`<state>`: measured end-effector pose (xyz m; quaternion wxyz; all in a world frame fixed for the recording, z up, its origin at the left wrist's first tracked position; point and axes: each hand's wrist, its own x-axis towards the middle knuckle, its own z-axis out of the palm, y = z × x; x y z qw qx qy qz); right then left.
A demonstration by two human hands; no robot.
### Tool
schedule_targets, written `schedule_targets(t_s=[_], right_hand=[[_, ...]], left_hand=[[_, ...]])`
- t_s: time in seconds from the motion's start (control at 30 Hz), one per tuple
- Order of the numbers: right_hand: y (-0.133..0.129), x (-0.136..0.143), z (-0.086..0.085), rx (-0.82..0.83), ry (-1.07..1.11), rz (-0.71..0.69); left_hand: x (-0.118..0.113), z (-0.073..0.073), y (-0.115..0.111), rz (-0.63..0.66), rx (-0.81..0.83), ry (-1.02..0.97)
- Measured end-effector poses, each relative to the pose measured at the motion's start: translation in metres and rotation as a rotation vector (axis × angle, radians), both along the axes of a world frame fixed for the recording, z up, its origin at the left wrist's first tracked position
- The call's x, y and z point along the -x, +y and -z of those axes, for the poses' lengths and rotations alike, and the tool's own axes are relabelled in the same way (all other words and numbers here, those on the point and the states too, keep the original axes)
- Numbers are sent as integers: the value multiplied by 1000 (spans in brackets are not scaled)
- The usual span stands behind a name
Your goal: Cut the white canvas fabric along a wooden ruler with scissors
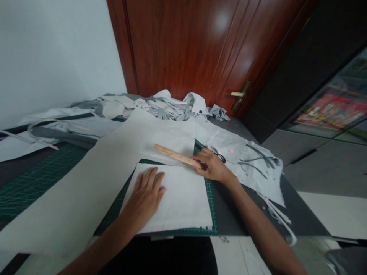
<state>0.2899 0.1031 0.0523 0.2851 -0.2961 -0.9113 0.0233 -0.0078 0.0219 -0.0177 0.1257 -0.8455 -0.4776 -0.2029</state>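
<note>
My left hand [147, 193] lies flat with its fingers spread on a squarish piece of white cloth [177, 202]. That piece rests on a green cutting mat [212, 206] at the table's front edge. My right hand [211, 165] grips one end of a wooden ruler [174, 154], whose other end points left over a larger piece of pale cloth [114, 152]. The larger piece runs from behind the square down to the front left. Close behind my right hand, the black handles of scissors [220, 157] show partly.
Cloth scraps [169, 109] are heaped along the back by a brown wooden door [183, 46]. White cloth with grey strips [252, 172] covers the table's right side. A second green mat [37, 179] lies left. A dark cabinet [329, 168] stands at right.
</note>
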Motion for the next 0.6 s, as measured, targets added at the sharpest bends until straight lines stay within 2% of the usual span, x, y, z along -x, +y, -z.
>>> schedule_targets(t_s=[0.1, 0.2, 0.27, 0.43, 0.6], right_hand=[[-1, 9, 7, 97, -17, -55], [-1, 11, 13, 212, -30, -16], [-1, 9, 16, 257, -57, 22], [3, 1, 20, 295, -116, 53], [3, 0, 25, 290, -154, 163]], left_hand=[[-3, 6, -11, -44, 11, -34], [3, 5, -9, 1, 72, -43], [11, 1, -2, 16, 104, -39], [30, -13, 16, -157, 70, -23], [41, -25, 28, -232, 132, 23]])
